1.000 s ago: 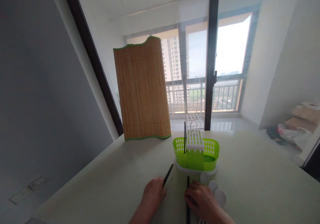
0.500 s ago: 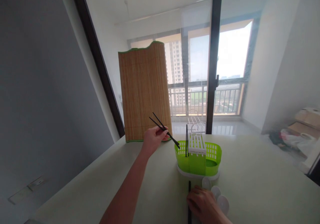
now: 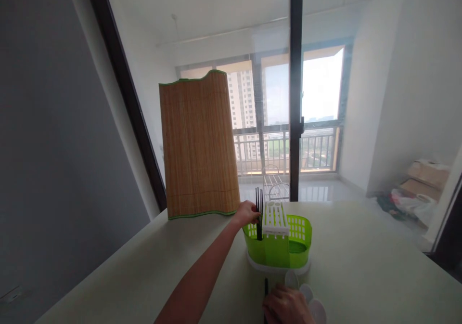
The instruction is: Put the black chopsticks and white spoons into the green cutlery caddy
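Chopsticks (image 3: 259,225) stand near-vertical in the left compartment of the green basket (image 3: 255,252).

From my remote seat I see my left hand (image 3: 249,212), the nearer, pinching them from their left; how many, I can't tell. A white rack (image 3: 276,230) caps the basket's middle. My right hand (image 3: 287,304), grip hidden, covers a dark stick (image 3: 266,288) beside white spoons (image 3: 306,292).

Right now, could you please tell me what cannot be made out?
Head view: lower ends of the upright slim black chopsticks, hidden by the green plastic basket.
Head view: lower parts of the rounded white utensils, lost behind the right hand or past the bottom edge.
Head view: near end of the lying black stick, likewise.
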Demonstrator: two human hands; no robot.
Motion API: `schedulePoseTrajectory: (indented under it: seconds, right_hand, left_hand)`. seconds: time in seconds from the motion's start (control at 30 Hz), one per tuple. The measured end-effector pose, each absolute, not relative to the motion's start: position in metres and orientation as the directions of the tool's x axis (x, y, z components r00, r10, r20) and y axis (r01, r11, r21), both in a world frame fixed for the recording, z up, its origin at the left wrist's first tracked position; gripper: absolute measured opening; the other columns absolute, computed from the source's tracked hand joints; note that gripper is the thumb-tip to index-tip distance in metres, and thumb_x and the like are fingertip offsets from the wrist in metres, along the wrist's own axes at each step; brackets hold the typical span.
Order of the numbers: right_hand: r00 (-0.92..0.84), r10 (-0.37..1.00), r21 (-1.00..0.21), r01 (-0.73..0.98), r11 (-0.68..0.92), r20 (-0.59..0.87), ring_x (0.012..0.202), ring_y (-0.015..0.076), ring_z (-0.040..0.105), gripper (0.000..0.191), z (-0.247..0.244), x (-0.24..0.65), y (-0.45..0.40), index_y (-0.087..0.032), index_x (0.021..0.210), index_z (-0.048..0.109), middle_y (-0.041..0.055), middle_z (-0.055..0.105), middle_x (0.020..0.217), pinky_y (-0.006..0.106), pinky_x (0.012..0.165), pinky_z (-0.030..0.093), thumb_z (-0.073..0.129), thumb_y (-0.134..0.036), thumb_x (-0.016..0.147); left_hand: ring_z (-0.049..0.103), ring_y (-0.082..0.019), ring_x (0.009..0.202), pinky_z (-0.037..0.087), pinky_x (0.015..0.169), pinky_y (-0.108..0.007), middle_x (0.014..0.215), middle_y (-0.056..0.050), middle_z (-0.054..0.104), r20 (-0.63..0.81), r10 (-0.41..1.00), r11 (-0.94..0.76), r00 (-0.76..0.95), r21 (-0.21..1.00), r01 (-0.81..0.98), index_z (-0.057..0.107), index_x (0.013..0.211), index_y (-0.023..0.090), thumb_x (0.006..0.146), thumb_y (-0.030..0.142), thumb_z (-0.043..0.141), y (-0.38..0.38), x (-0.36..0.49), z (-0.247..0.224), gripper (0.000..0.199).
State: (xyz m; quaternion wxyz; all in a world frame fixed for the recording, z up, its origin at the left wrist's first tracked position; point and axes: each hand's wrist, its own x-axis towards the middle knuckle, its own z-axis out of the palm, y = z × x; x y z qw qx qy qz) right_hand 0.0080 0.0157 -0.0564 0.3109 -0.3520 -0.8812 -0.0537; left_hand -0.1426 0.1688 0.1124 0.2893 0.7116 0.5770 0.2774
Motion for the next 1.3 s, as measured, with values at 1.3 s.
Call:
schedulePoseTrajectory:
  seconds: [1.3]
  right_hand:
    - [-0.426,0.803,-0.438,0.680,0.588,0.418,0.072,0.0198,0.063,0.020,-0.018,0.021,-0.005,-0.021,0.082,0.067,0.0034,0.067,0.075,0.030,0.064,0.039,0.049,-0.022,0.090]
  left_hand:
    - [0.067,-0.025,0.079,0.045,0.068,-0.032,0.084,-0.013,0.071,-0.036,0.999,0.049,-0.039,0.326,0.944,0.066,0.087,0.015,0.078,0.015,0.047,-0.038,-0.169,0.024,0.021]
